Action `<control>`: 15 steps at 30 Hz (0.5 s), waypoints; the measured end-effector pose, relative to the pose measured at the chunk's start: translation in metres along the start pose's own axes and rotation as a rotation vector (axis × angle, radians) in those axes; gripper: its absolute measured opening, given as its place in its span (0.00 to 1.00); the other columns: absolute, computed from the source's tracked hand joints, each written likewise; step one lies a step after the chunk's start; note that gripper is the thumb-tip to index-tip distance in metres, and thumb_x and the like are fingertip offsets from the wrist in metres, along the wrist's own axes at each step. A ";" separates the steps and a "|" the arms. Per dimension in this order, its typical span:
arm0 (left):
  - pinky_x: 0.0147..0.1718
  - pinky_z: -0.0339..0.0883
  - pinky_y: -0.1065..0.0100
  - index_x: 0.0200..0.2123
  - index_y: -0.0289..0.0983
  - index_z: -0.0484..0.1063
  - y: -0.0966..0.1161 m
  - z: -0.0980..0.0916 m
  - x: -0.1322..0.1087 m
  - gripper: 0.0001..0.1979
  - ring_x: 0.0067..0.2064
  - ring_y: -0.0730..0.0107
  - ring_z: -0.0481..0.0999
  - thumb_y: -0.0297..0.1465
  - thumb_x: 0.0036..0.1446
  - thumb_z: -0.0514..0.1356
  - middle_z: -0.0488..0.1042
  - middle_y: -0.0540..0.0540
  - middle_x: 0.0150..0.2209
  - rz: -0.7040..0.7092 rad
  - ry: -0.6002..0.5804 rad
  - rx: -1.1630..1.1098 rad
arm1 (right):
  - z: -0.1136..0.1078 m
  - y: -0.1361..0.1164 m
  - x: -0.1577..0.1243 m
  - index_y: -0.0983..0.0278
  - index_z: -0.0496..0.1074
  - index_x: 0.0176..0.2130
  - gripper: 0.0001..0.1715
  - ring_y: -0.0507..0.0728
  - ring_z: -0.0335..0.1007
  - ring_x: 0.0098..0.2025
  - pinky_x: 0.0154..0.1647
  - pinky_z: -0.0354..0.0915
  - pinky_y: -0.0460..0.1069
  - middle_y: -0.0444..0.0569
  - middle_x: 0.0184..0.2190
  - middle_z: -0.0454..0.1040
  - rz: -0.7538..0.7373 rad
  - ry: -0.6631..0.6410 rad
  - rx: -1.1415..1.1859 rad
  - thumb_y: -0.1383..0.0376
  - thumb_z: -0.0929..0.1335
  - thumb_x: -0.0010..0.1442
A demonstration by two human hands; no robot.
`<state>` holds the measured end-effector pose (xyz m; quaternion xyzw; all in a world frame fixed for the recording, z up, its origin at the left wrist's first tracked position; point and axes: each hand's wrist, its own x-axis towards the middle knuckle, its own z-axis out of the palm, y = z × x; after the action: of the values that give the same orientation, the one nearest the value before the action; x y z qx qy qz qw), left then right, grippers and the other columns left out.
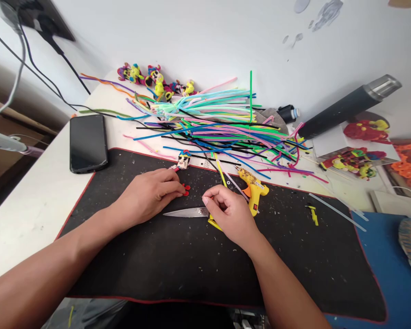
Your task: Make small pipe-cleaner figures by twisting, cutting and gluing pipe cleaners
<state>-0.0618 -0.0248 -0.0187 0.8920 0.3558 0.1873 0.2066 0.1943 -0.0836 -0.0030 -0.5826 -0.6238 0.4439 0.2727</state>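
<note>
Scissors [184, 213] lie on the mat [205, 269], blades pointing left. The left hand [153, 194] curls beside a red piece [186, 190], near a doll [184, 160]; I can't tell whether it grips either. The right hand [227, 210], thumb and forefinger pinched together, covers part of the scissors' handles, left of a glue gun [254, 187].

The white counter [23, 205] carries a red-edged black mat [157, 265]. A phone [88, 142] lies at the mat's far left corner, colourful pipe cleaners [205, 109] heap along its far side, and fuzzy figures [159, 87] lie farther beyond it. Scissors [184, 213] and a yellow glue gun [257, 189] rest on the mat.
</note>
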 end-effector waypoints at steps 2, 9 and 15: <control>0.42 0.73 0.65 0.44 0.41 0.82 0.001 -0.002 0.001 0.14 0.44 0.62 0.82 0.35 0.76 0.55 0.82 0.44 0.44 -0.005 0.000 -0.039 | 0.000 0.000 0.000 0.59 0.75 0.39 0.08 0.52 0.62 0.23 0.25 0.56 0.47 0.38 0.21 0.66 0.003 0.001 -0.005 0.60 0.68 0.70; 0.56 0.75 0.60 0.50 0.41 0.81 0.002 -0.008 0.000 0.17 0.56 0.55 0.82 0.42 0.76 0.54 0.83 0.42 0.50 -0.123 -0.045 -0.108 | -0.001 0.000 0.001 0.60 0.75 0.39 0.08 0.51 0.62 0.22 0.25 0.57 0.47 0.38 0.20 0.65 0.013 -0.002 0.018 0.60 0.69 0.70; 0.58 0.76 0.54 0.57 0.40 0.80 -0.001 -0.004 -0.002 0.24 0.61 0.47 0.80 0.48 0.75 0.53 0.80 0.37 0.59 -0.148 -0.081 -0.007 | 0.000 0.000 0.001 0.60 0.75 0.39 0.08 0.51 0.61 0.22 0.25 0.57 0.47 0.38 0.21 0.65 0.017 0.007 0.033 0.60 0.69 0.70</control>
<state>-0.0659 -0.0246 -0.0159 0.8694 0.4113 0.1368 0.2371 0.1941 -0.0824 -0.0037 -0.5850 -0.6106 0.4542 0.2806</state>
